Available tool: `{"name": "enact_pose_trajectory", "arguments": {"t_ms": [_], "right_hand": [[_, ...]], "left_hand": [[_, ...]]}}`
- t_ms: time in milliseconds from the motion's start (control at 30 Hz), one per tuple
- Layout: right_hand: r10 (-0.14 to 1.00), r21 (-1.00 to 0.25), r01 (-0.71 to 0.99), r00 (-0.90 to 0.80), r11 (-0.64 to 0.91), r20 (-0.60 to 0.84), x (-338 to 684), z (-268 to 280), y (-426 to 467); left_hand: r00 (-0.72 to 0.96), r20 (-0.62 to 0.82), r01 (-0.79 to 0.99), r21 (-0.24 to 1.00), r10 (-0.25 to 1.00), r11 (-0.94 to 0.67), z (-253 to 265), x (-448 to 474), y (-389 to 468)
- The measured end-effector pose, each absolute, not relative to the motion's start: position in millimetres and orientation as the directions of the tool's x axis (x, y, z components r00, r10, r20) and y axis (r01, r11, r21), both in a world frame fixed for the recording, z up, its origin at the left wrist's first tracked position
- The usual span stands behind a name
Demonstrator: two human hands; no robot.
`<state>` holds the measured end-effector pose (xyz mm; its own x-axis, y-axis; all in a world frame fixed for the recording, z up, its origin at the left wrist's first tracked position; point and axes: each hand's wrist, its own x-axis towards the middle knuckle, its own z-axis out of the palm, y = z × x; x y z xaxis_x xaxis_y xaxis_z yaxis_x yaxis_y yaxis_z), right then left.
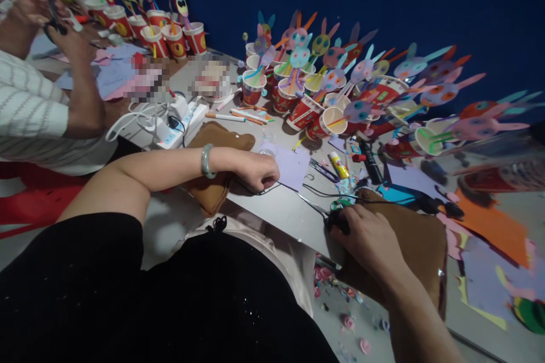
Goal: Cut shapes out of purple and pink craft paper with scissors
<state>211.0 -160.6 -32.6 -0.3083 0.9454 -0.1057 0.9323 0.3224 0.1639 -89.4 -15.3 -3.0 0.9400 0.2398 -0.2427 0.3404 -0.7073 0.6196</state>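
Observation:
My left hand (260, 173), with a pale green bangle on its wrist, is closed at the left edge of a sheet of purple paper (296, 164). Its fingertips point down, so what they pinch, if anything, is hidden. My right hand (369, 232) is closed around the black handles of a pair of scissors (311, 204), whose thin metal blades point left towards the paper. A dark cord (332, 194) runs across the table between my hands. Brown cushions lie by both arms, the left one (208, 181) under my left forearm and the right one (409, 244) beneath my right.
Red paper cups (253, 88) with colourful rabbit-like paper heads crowd the back. A glue stick (338, 164) and coloured paper scraps (489, 227) lie to the right. At left are a white power strip (183, 122) and another person's hands (70, 39) with black-handled scissors (54, 25).

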Motion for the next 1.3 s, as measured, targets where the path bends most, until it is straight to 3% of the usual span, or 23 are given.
{"name": "enact_pose_trajectory", "arguments": {"t_ms": [67,167,233,333,433,567,667,767,900,1300], "right_hand": [[0.940,0.178,0.925,-0.319,0.336,-0.120,209,-30,-159],[0.929,0.166,0.916,-0.347,0.365,-0.128,207,-22,-152],[0.926,0.145,0.916,-0.359,0.374,-0.120,209,-14,-145],[0.948,0.114,0.941,-0.317,0.319,-0.033,219,3,-133],[0.965,-0.004,0.977,-0.209,0.212,0.160,234,21,-121],[0.935,-0.393,0.907,-0.005,0.153,0.354,244,24,-108],[0.924,-0.692,0.702,0.131,0.169,0.359,236,7,-102],[0.934,-0.875,0.455,0.211,0.166,0.287,222,-15,-96],[0.935,-0.928,0.319,0.229,0.192,0.272,209,-35,-89],[0.937,-0.874,0.369,0.025,0.316,0.349,200,-44,-79]], "left_hand": [[0.933,-0.192,0.340,0.754,0.306,-0.562,3,-77,-10],[0.855,-0.100,0.249,0.939,0.509,-0.235,15,-47,-4],[0.791,-0.061,0.104,0.994,0.608,-0.036,21,-24,-3],[0.645,-0.018,-0.085,0.992,0.764,0.095,19,2,-1],[0.545,-0.017,-0.147,0.982,0.838,0.116,9,12,5],[0.486,-0.092,-0.127,0.977,0.869,0.174,-3,11,17],[0.517,-0.079,-0.141,0.974,0.852,0.176,-3,9,20],[0.513,-0.068,-0.172,0.968,0.855,0.181,-2,8,19],[0.490,-0.102,-0.174,0.962,0.866,0.212,-8,5,16],[0.519,-0.062,-0.256,0.940,0.853,0.224,-19,2,21]]}}
